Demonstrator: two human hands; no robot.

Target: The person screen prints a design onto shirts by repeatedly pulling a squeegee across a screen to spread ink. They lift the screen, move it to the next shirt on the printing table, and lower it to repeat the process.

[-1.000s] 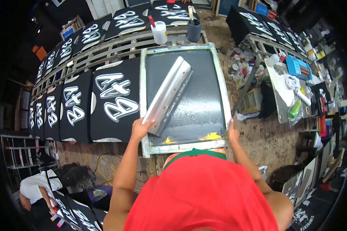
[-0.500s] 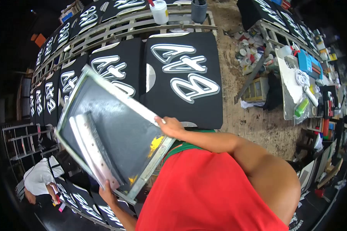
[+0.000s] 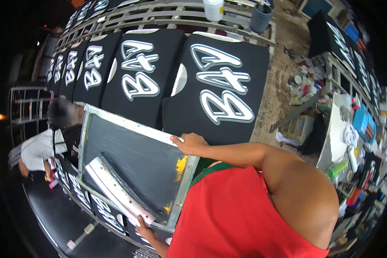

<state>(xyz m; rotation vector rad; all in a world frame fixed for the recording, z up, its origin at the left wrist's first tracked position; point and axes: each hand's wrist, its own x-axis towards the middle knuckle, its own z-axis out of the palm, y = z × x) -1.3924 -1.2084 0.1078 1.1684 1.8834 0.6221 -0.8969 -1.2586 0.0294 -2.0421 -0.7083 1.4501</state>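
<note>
A screen printing frame [image 3: 129, 121] with a dark mesh and yellow tape patches is held tilted in front of my red shirt. Inside it a long squeegee [image 3: 116, 189] with a pale handle lies slantwise. My right hand [image 3: 192, 143] is closed around the frame's upper rail near its corner. At the lower rail, my left hand [image 3: 145, 228] grips the frame beside the squeegee's end; most of its fingers are hidden beneath. Just beyond the frame lies a black shirt [image 3: 232, 135] printed with white and grey lettering.
More printed black shirts [image 3: 112, 92] lie in a row to the left. A slatted rack [image 3: 159, 19] behind carries a white bucket [image 3: 213, 9] and a dark bucket [image 3: 261, 18]. Left, a person in a white shirt [image 3: 38, 150] bends over. At right stands a cluttered table [image 3: 333, 133].
The frame has swung to a more level angle and shifted slightly right and down in view. Both hands keep their hold. My view has turned, and the person at left shows more.
</note>
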